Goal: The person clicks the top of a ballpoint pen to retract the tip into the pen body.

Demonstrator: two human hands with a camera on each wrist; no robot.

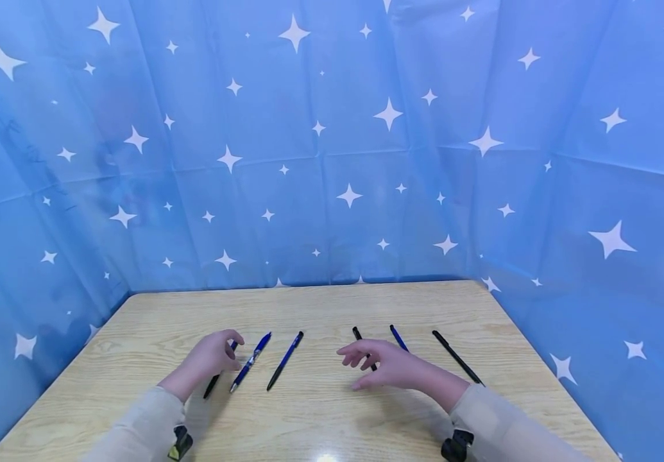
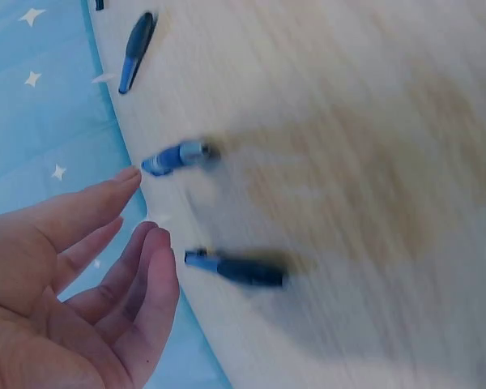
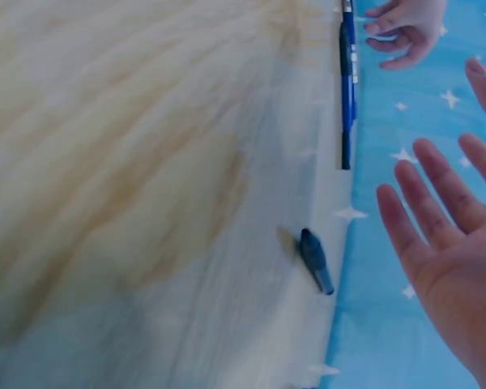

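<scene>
My left hand [image 1: 207, 358] hovers over the leftmost pen [image 1: 211, 387], hiding part of it. In the left wrist view its fingers bend loosely, thumb apart, with nothing held. To its right lie a blue pen with a pale patterned barrel [image 1: 251, 363] and a blue pen with a black grip [image 1: 285, 360]. My right hand [image 1: 388, 366] is spread above the table, holding nothing. It partly covers a black pen [image 1: 357, 332] and a blue pen [image 1: 398, 337]. Further right lies a long black pen [image 1: 457, 357]. The right wrist view shows the right palm [image 3: 458, 275] with fingers apart.
The pens lie in a loose row on a pale wood-grain table [image 1: 320, 423]. A blue curtain with white stars [image 1: 332, 160] surrounds the table's back and sides. Dark wrist devices sit on the left cuff [image 1: 179, 443] and right cuff [image 1: 457, 444].
</scene>
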